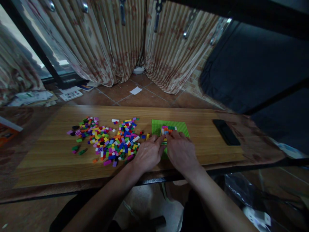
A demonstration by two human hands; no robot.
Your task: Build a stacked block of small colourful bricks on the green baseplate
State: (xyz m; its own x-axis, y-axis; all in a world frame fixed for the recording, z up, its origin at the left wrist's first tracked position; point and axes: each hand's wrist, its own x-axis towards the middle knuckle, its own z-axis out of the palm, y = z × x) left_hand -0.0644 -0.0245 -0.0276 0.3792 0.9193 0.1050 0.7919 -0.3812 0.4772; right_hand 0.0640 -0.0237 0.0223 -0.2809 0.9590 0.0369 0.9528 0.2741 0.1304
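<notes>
A bright green studded baseplate [169,123] lies on the board in front of me. On it stands a small build of multicoloured toy bricks [166,129]. My left hand [150,152] comes in at the build's near left side, its fingers closed together with the tips on the bricks. From the right, my right hand [181,150] bends over the near edge of the same build, fingers closed and touching it. The two hands' fingertips nearly meet there. They hide the build's near part and any single brick between them.
Left of the baseplate spreads a large pile of loose toy bricks [116,141], with a yellow brick [147,136] close to my left hand. A black phone [226,132] lies at the right of the wooden board [58,161]. Curtains [96,48] hang beyond; papers [71,93] lie behind the table.
</notes>
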